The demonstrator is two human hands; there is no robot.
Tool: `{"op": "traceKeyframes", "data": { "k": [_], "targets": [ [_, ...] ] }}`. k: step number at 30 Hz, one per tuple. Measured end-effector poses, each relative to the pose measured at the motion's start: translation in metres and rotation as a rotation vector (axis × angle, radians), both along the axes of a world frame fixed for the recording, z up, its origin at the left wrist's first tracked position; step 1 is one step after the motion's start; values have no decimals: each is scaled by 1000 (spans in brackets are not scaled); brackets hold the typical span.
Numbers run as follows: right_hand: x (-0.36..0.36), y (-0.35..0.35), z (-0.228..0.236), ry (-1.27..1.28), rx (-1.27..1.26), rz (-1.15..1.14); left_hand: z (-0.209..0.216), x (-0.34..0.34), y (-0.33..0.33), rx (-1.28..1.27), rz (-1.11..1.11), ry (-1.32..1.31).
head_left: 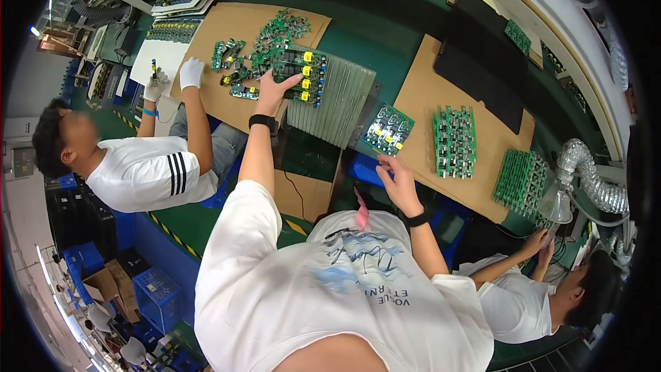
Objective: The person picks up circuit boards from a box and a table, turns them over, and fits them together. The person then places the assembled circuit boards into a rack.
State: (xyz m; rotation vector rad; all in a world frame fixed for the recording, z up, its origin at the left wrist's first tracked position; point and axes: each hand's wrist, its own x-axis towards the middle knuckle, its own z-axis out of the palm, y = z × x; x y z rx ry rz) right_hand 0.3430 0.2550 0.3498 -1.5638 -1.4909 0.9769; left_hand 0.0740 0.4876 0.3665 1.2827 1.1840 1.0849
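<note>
Two hands among green circuit boards at a workbench

We looked down on a dark green bench, with the wearer's two bare hands reaching over it. The left hand [277, 89] grasped a circuit board [311, 86] with yellow blocks, its thumb laid across the board; we could not see the fingers beneath. The board was above the left part of a pale, ribbed slab [337, 100]. The right hand [398, 179] seemed to hold nothing, its fingers loosely spread and slightly curled just beside the lower edge of a second board [389, 129]; we could not tell whether a fingertip touched it.

Left of the slab, a brown cardboard sheet [210, 38] carried a heap of green board pieces [282, 31]. To the right, another cardboard sheet [416, 96] bore a block of boards [454, 143] in close rows, with a second block [521, 179] near its lower right end.

On the floor at lower left we found a blue crate [155, 303] with openwork walls, its contents too small to make out. Near it stood a brown carton [103, 288], flaps open, its inside unclear to us.

A co-worker [148, 172] in white gloves sat at left; another [527, 300] worked at lower right.
</note>
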Motion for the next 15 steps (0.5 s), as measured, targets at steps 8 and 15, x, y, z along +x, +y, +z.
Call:
{"op": "traceKeyframes", "data": {
  "k": [8,15],
  "targets": [
    [9,-43,-17,74,-140,-149,-2,-1,-45,-129,286,-279],
    [-43,5,-29,496,-247,53,14,6,-155,-224,493,-666]
  ]
}}
